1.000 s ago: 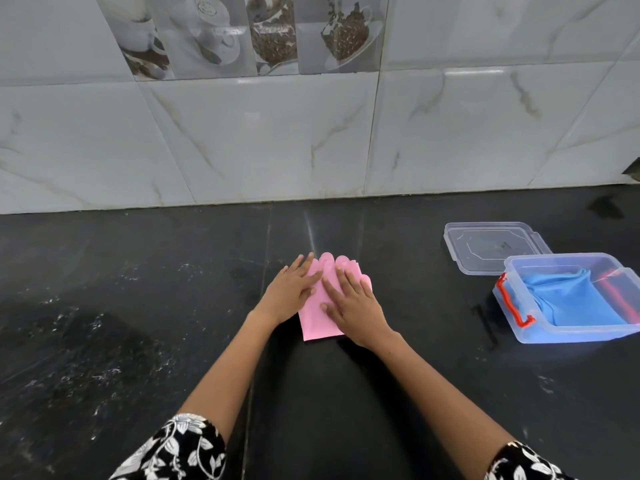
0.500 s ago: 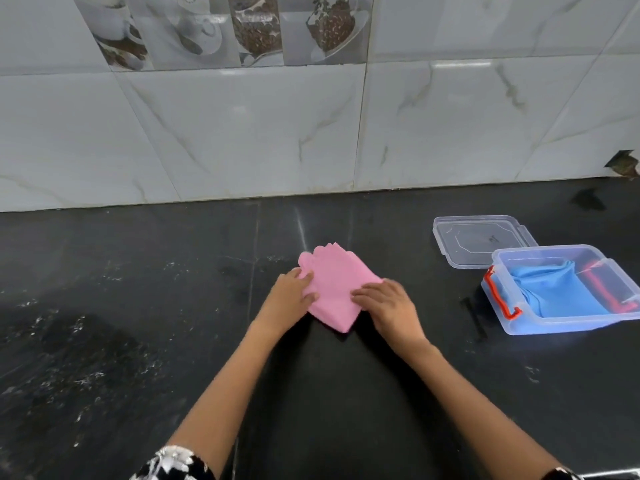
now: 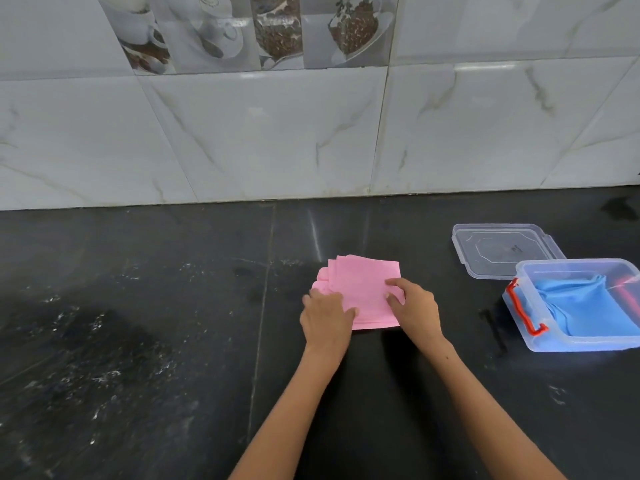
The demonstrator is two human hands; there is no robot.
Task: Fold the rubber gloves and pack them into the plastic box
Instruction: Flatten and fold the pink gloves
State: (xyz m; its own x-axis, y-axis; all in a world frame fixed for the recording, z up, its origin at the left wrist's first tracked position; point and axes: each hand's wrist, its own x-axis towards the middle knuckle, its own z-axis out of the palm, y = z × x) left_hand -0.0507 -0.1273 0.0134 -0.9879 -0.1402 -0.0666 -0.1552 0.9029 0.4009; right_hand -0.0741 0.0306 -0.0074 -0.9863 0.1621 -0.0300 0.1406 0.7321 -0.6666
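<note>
Both hands pressed the folded pink glove (image 3: 363, 289) on the dark counter (image 3: 138, 323): left hand (image 3: 325, 320) flat at its left edge, right hand (image 3: 414, 306) seemingly pinching the right edge. Plastic box (image 3: 540, 341) sat well apart, right, blue glove (image 3: 588, 306) inside. Best to keep the layers squared and pinch through the whole stack before lifting.

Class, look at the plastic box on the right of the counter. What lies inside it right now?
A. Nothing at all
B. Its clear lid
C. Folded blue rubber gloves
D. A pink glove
C: blue rubber gloves lie inside the open plastic box, the clear lid rests on the counter behind it, and the pink glove is under both hands.
</note>
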